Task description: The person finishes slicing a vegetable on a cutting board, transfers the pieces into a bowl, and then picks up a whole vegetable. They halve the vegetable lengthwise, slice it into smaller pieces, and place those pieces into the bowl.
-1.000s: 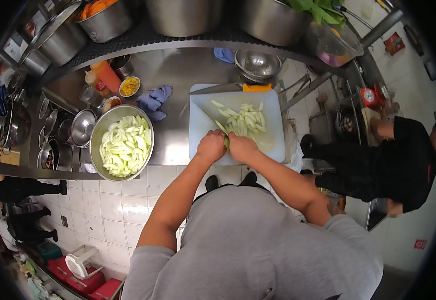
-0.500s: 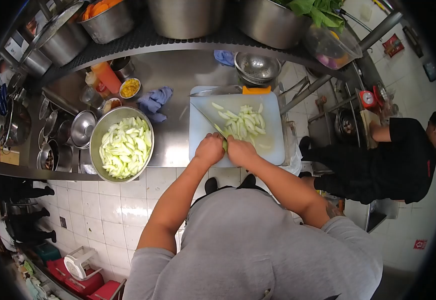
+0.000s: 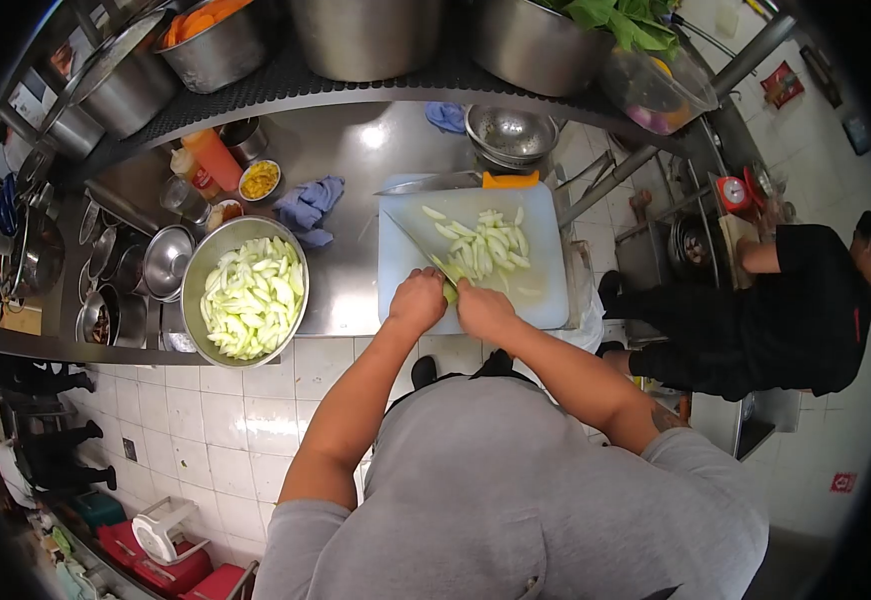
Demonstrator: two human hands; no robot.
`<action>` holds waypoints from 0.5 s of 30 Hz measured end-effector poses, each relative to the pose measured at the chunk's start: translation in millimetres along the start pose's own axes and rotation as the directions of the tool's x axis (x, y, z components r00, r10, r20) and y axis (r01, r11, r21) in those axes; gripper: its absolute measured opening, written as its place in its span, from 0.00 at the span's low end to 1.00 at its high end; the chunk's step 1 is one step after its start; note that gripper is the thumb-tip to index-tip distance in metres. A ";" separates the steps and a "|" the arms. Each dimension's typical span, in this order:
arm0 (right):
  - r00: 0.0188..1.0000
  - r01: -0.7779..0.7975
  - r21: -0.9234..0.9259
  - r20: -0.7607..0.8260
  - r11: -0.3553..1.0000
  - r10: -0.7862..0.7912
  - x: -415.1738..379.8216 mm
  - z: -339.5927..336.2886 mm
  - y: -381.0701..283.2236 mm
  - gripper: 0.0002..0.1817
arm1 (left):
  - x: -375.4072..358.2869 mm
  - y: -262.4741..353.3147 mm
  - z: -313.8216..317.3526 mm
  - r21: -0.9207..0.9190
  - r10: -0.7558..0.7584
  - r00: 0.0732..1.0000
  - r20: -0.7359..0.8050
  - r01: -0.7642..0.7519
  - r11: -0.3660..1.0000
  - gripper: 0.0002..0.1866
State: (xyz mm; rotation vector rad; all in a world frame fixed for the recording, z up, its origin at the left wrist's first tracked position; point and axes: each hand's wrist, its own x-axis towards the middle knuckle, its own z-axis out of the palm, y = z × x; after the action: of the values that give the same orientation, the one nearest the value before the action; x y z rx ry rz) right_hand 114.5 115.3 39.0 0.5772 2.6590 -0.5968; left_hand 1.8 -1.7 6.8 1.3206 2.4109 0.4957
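My left hand (image 3: 420, 298) is closed on a pale green vegetable (image 3: 450, 291) at the near edge of the white cutting board (image 3: 406, 230). Close on its right, my right hand (image 3: 484, 307) is wrapped round the handle of a knife (image 3: 419, 240), whose blade points up and left across the board and touches the vegetable. Cut pale green pieces (image 3: 491, 243) lie in a loose pile beyond my hands. A second knife with an orange handle (image 3: 512, 181) rests along the board's far edge.
A large metal bowl (image 3: 192, 327) of cut green pieces stands left, near a blue cloth (image 3: 309, 209). Metal bowls (image 3: 512, 135) sit behind the board. A shelf of pots (image 3: 366, 35) hangs across the far side. A person in black (image 3: 796, 310) stands at the right.
The vegetable shows a little more between my hands, and my right hand has shifted slightly right. Otherwise the board and pieces look nearly the same.
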 end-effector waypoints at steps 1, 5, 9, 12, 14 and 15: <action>0.998 0.049 -0.005 -0.049 0.999 -0.049 10.4 -2.6 -1.6 0.14 | 1.8 -0.4 -1.0 0.008 -0.005 1.000 0.001 0.005 1.000 0.19; 0.999 0.019 -0.042 0.039 0.999 -0.017 -14.3 -27.9 -14.2 0.13 | -4.3 4.6 -4.7 0.023 0.022 0.997 -0.070 -0.020 1.000 0.13; 0.998 0.046 0.025 -0.045 0.999 -0.045 -6.2 5.2 2.0 0.14 | -3.6 -2.8 6.4 0.016 0.066 0.993 -0.095 -0.065 0.998 0.12; 0.999 0.042 0.022 -0.029 0.999 -0.041 -0.7 -19.4 -14.4 0.15 | 3.7 -12.6 16.4 -0.014 0.008 1.000 0.018 -0.008 1.000 0.15; 0.999 0.037 0.005 -0.016 0.999 -0.037 -12.0 -18.2 -12.8 0.15 | 2.8 -8.7 5.5 -0.001 0.006 1.000 -0.012 -0.006 1.000 0.15; 0.999 0.040 -0.001 -0.021 0.999 -0.040 -12.5 -5.6 -7.1 0.15 | -4.4 -3.2 0.9 -0.026 0.017 0.999 -0.034 -0.018 1.000 0.16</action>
State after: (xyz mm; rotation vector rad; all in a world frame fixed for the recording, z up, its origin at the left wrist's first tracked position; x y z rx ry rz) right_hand 120.5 108.2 51.3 0.5336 2.6962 -0.6041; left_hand 2.1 -7.0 5.1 1.3338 2.4140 0.5570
